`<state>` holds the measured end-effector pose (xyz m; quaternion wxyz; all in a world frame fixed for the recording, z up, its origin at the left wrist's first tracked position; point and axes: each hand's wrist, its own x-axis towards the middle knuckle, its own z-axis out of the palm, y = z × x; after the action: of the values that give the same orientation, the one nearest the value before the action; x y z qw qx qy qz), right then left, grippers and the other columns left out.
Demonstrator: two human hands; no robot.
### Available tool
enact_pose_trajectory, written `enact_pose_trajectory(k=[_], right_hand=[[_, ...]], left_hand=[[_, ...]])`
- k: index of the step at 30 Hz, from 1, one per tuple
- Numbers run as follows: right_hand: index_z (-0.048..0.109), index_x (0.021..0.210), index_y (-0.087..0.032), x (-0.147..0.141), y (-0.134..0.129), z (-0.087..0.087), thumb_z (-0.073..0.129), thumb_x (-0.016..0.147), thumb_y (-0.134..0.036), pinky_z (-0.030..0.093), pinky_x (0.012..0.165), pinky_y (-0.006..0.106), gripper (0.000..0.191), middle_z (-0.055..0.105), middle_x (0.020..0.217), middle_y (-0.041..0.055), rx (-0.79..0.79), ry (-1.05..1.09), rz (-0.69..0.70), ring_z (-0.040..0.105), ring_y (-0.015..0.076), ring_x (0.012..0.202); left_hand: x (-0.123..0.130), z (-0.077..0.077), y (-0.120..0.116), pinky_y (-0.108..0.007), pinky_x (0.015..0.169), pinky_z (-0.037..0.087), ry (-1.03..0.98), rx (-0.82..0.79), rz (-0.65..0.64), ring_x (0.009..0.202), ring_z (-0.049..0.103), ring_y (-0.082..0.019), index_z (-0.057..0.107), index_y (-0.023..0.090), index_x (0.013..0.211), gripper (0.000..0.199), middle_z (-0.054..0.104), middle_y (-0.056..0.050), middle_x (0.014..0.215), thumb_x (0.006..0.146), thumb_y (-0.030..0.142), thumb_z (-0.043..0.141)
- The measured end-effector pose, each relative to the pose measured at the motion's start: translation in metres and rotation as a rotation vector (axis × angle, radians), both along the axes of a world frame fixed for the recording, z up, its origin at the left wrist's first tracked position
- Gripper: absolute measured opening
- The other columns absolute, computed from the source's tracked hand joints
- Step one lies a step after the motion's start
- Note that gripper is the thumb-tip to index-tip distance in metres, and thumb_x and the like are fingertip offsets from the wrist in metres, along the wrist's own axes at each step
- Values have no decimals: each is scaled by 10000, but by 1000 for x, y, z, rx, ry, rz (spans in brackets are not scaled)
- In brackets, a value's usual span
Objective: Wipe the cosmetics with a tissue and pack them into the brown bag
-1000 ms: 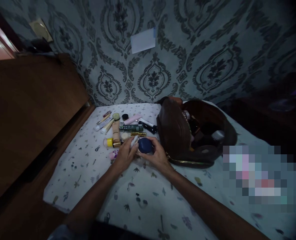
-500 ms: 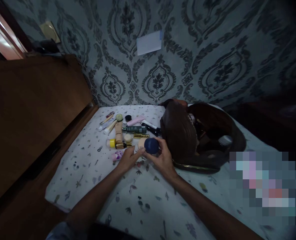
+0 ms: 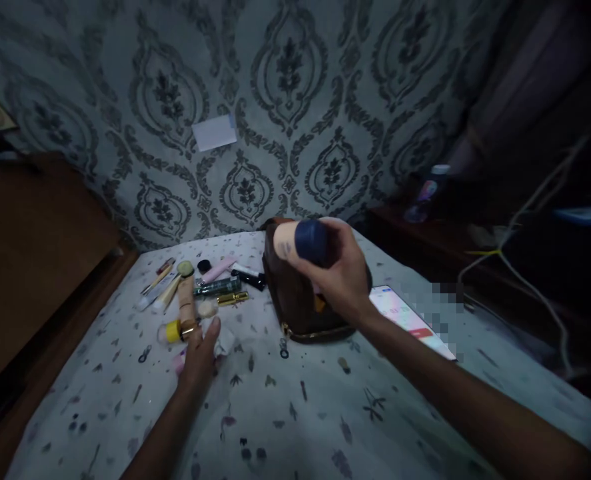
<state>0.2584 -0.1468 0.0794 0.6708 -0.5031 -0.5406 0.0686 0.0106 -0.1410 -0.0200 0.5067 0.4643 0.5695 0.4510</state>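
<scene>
Raised over the dark brown zip bag [image 3: 295,307], my right hand [image 3: 342,273] is closed around a peach-coloured cosmetic bottle [image 3: 286,243] with a dark blue cap, which lies nearly sideways. My left hand [image 3: 200,353] rests low among the cosmetics, thumb and index finger apart; its other fingers are hidden. It covers part of a pink tube [image 3: 178,363], and something whitish [image 3: 224,340] shows beside the thumb. Just beyond are a yellow-banded container [image 3: 172,331], a beige tube [image 3: 186,300], a round pale item [image 3: 207,309] and a gold tube [image 3: 232,298].
Brushes [image 3: 164,297], a dark green tube [image 3: 218,287], a pink tube-like item [image 3: 219,268] and a black tube [image 3: 250,277] lie farther back on the patterned sheet [image 3: 275,413]. Right of the bag lies a lit phone [image 3: 415,323]. A bottle [image 3: 428,193] and cables stand beyond the bed.
My right hand has lifted the bottle up and over the bag. My left hand has let go of it and moved down left to the cosmetics. The view has turned right.
</scene>
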Motion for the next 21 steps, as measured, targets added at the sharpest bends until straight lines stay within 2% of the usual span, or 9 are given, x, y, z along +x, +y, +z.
enact_pose_trajectory(k=[3,6,10,13,17,21], right_hand=[[533,1127,-192,44,22,11,796,658,-450,490,898,375,596,622,1113,72,-82,-144,-159,600,240,1016],[563,1089,-155,67,42,10,788,671,-401,470,881,370,535,635,1094,107,-319,-404,-230,596,263,1011],[558,1151,-129,64,62,14,739,745,-352,467,863,322,497,636,1165,144,-638,-718,-148,607,271,1065],[584,1163,-140,54,75,19,751,729,-288,487,806,289,488,644,1205,155,-805,-766,-113,631,284,1081],[663,1114,-151,48,91,18,767,717,-270,510,738,269,428,697,1127,145,-928,-754,-90,679,283,1014],[644,1193,-77,46,98,12,710,789,-244,511,855,322,442,640,1217,233,-969,-801,-150,637,330,1117]], left_hand=[[1,-5,-2,-202,403,356,32,-94,-40,421,443,-91,512,203,690,524,501,59,524,681,708,651],[3,-5,-4,-222,455,411,98,-99,-69,492,503,-121,545,202,720,529,532,46,561,667,716,660],[6,-3,-6,-272,531,467,206,32,-178,563,561,-181,560,198,633,538,564,13,537,694,729,623],[9,-1,-6,-307,651,511,237,160,-220,672,620,-231,586,202,603,499,585,-5,526,742,681,610],[14,4,-10,-328,763,521,258,245,-241,767,646,-251,652,200,650,450,657,-18,612,771,631,599],[15,8,-12,-329,776,517,306,290,-306,768,645,-248,669,192,670,465,706,-36,710,802,624,560]])
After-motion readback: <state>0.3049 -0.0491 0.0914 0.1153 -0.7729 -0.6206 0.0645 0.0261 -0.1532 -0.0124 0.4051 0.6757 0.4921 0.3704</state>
